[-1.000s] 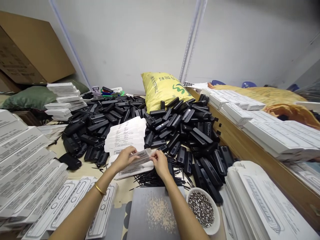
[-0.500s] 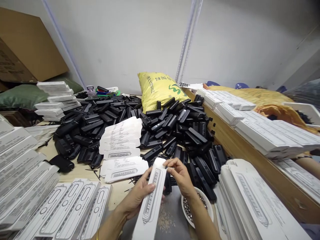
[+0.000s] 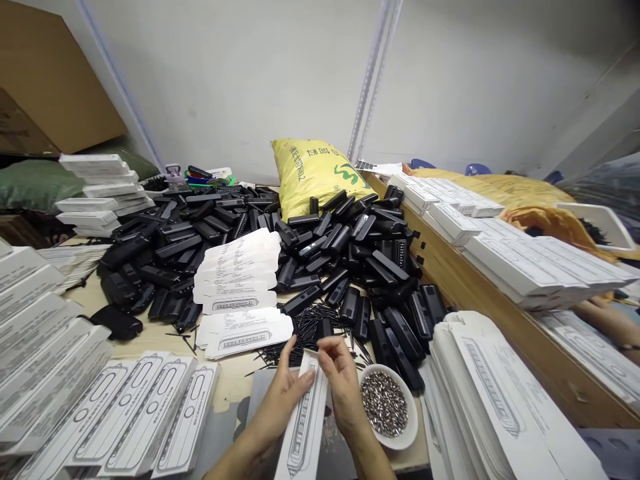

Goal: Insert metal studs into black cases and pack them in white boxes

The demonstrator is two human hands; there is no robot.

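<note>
A narrow white carton [image 3: 301, 430], printed with a line drawing of a long device, is held up slantwise at the bottom middle. My left hand [image 3: 277, 400] grips its left side, thumb lying on the printed face. At the upper right end of the carton, my right hand [image 3: 344, 385] has its fingers curled against the edge. Just beyond the hands lie many thin black sticks [image 3: 320, 320]. To the right of my right hand stands a white bowl [image 3: 411, 427] full of small shiny metal pieces [image 3: 384, 403].
Black plastic devices [image 3: 350, 240] are heaped across the table, against a yellow sack [image 3: 313, 173]. Flat cartons [image 3: 245, 333] lie left of centre; more flat cartons [image 3: 480, 393] stack at right. Filled-out boxes [image 3: 145, 407] line the left. A wooden board [image 3: 450, 287] runs along the right; another person's arm [image 3: 607, 327] is beyond.
The carton and both hands have moved lower. The rounded flap that stood up at the carton's top end is no longer raised. My right hand has shifted left, uncovering the bowl.
</note>
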